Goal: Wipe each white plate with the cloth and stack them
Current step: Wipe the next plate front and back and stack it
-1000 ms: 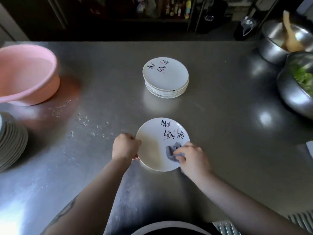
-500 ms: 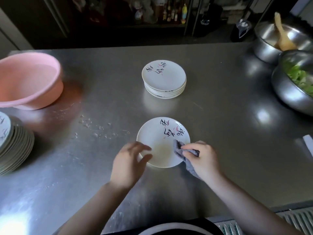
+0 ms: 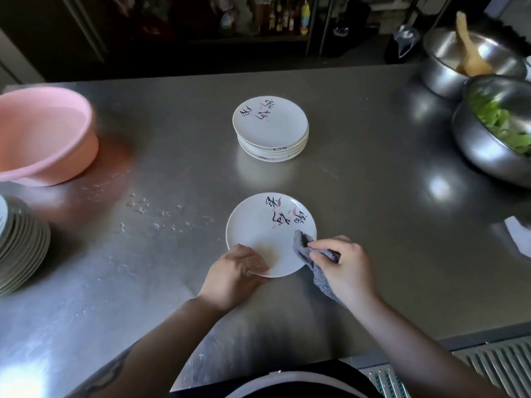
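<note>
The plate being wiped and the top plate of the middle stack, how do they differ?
The plate being wiped lies alone on the counter; the top plate sits on a stack. Both hands touch the near one, the right hand with a grey cloth; the top one is untouched. Both are white with similar markings.

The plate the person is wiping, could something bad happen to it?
Maybe. The plate lies on a smooth metal counter with water droplets nearby, so it might slide while the right hand rubs with the cloth. The left hand grips only its near rim, so it could tip or slip when lifted toward the stack.
</note>
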The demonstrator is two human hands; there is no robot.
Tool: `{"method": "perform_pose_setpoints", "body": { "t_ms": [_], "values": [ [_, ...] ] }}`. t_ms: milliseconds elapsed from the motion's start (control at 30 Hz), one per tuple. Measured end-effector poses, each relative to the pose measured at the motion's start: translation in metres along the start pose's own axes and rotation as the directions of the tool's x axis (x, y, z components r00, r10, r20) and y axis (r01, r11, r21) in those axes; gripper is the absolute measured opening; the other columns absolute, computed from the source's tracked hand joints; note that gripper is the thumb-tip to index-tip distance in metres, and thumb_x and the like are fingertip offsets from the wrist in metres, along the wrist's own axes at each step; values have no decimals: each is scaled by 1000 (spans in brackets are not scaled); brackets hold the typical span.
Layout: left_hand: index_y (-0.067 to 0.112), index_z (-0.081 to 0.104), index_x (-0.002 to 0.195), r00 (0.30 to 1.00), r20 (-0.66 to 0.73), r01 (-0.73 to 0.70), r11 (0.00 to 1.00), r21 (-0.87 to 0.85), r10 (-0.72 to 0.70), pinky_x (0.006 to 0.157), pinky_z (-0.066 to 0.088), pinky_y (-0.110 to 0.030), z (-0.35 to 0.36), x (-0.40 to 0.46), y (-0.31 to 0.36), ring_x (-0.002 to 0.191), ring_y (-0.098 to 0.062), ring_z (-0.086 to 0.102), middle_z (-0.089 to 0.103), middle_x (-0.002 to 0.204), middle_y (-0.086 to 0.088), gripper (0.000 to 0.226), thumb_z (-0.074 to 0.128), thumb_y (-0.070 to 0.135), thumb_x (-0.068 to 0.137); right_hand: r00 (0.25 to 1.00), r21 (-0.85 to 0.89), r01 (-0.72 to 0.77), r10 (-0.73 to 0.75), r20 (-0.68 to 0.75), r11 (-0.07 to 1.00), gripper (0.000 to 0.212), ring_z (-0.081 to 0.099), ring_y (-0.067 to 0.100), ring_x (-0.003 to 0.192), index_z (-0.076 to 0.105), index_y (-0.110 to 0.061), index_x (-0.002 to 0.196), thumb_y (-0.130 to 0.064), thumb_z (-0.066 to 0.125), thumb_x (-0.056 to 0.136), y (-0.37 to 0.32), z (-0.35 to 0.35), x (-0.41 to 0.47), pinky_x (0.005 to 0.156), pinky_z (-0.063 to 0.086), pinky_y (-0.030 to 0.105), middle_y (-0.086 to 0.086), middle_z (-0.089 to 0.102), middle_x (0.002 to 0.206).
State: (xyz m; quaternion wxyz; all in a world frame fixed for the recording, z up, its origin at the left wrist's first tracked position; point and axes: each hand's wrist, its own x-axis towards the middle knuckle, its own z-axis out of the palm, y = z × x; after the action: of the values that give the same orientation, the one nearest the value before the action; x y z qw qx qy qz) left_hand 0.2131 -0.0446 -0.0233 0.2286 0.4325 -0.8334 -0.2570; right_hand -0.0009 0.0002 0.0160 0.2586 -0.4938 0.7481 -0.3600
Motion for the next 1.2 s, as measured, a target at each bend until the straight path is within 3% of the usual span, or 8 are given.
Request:
{"method": "perform_pose_setpoints", "body": {
  "t_ms": [133,333,500,633,733,833,1033,1200],
  "values": [
    [19,75,78,997,-32,-74,995,74,76,57,56,-29,-1,0,1,83,-18,65,72,86,7,4,77,22,76,1000,7,-3,3,-1,1000,22,62,8,75,78,-21,84,-1,74,75,-1,-4,-2,66,39,7,-6,67,82],
    [12,71,83,956,-215,-184,978,97,202,65,52,-30,-21,13,9,78,-19,64,68,84,5,26,55,29,94,992,137,96,-84,-93,986,24,64,6,77,76,-24,83,-2,74,75,-23,-20,2,70,47,17,-9,67,83],
    [12,66,87,933,-358,-27,1000,15,31,70,46,-30,-59,45,31,77,-15,62,67,84,6,26,56,35,94,965,246,247,-214,-152,937,31,65,6,80,75,-30,82,0,74,76,-68,-36,19,72,45,12,-11,67,84],
    [30,59,86,897,-362,161,950,-267,-254,69,44,-22,-89,56,50,79,-4,59,64,82,17,17,56,46,88,933,301,351,-305,-190,887,37,65,4,81,73,-35,80,2,74,76,-104,-48,31,70,42,7,-14,67,83],
    [28,61,83,853,-404,106,867,-487,-331,68,47,-28,-122,70,71,75,-9,61,66,79,13,14,59,41,86,897,324,432,-366,-246,842,39,65,4,81,73,-35,80,3,75,75,-131,-58,42,69,42,5,-15,67,85],
    [20,64,83,785,-470,-4,755,-656,-404,63,46,-18,-157,90,95,68,-9,58,67,75,6,11,64,28,90,864,317,494,-414,-288,810,37,64,6,83,73,-35,82,1,75,76,-159,-62,55,70,42,6,-16,66,86],
    [5,69,92,740,-368,-154,391,-907,-562,59,49,-28,-209,119,128,69,-20,61,70,81,-12,17,59,18,95,727,212,665,-554,-406,716,26,63,8,90,76,-23,91,0,74,78,-216,-69,76,77,42,8,-14,63,92],
    [1,68,113,742,-281,-223,171,-960,-608,94,48,-46,-227,122,138,100,-28,66,71,112,-17,31,52,23,98,657,85,712,-617,-434,697,25,61,2,90,76,-21,96,-2,74,79,-239,-77,86,80,40,6,-12,62,95]
  ]
}}
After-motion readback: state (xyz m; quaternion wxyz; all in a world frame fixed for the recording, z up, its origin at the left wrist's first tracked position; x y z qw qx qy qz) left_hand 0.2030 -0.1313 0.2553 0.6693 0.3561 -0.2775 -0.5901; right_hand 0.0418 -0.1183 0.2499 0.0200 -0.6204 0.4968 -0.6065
